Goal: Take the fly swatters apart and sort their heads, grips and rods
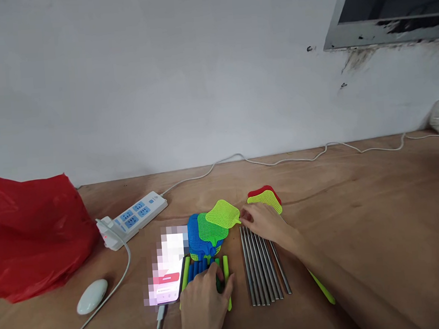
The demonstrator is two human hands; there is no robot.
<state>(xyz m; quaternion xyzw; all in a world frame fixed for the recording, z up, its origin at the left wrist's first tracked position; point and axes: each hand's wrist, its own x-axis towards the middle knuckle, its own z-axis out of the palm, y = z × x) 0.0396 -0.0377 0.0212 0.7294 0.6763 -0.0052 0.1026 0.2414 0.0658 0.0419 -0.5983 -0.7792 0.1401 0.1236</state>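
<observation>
My left hand (206,298) lies over a row of green and blue plastic handles (191,271), fingers curled round one green handle (226,279). My right hand (263,221) pinches the neck of a lime-green fly-swatter head (223,213), lifted over a pile of blue and green swatter heads (204,235). Under my right wrist lies a row of several steel rods (262,266). Behind that hand sit a yellow-green head on a red one (265,197). A green handle (322,287) pokes out under my right forearm.
A phone (168,268) on a cable lies left of the handles. A white power strip (133,218) and a white mouse (92,295) sit further left, beside a red plastic bag (29,233). A white cable (298,158) runs along the wall across the wooden table (376,203).
</observation>
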